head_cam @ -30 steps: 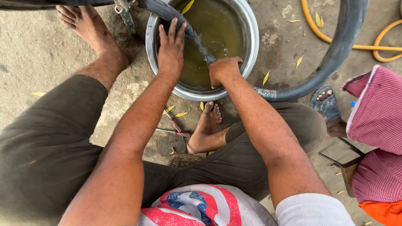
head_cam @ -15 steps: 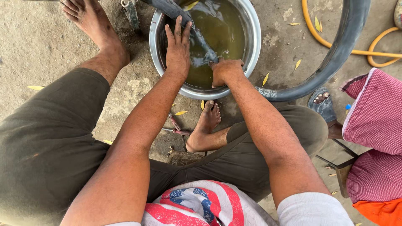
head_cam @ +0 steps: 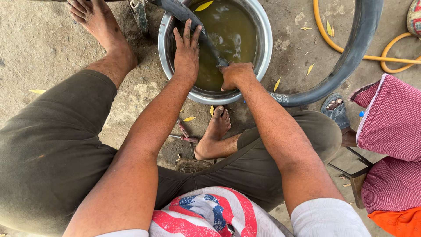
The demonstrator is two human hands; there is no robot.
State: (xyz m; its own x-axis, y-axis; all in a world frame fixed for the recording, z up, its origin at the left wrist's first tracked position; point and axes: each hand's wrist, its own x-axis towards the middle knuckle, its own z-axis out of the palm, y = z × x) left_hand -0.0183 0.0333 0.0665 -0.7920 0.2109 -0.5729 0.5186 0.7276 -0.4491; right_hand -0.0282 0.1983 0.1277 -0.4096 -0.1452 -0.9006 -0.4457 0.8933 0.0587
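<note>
A round steel basin (head_cam: 263, 57) of murky yellowish water stands on the ground in front of me. A black rubber inner tube (head_cam: 351, 57) loops from the right side into the water. My right hand (head_cam: 237, 75) is closed around the tube at the basin's near edge, pressing it under. With fingers spread, my left hand (head_cam: 186, 52) lies flat over the tube at the basin's left side, touching the water. The tube's submerged stretch between my hands is partly hidden.
My bare feet (head_cam: 217, 127) rest on the dusty concrete on either side of the basin. Pliers (head_cam: 184, 134) lie by my right foot. A yellow hose (head_cam: 372, 57) curls at the upper right. A seated person in a pink checked cloth (head_cam: 390, 131) is at the right edge.
Both hands have stayed on the tube in the basin; the left hand shifted slightly along it. The view has drifted a little.
</note>
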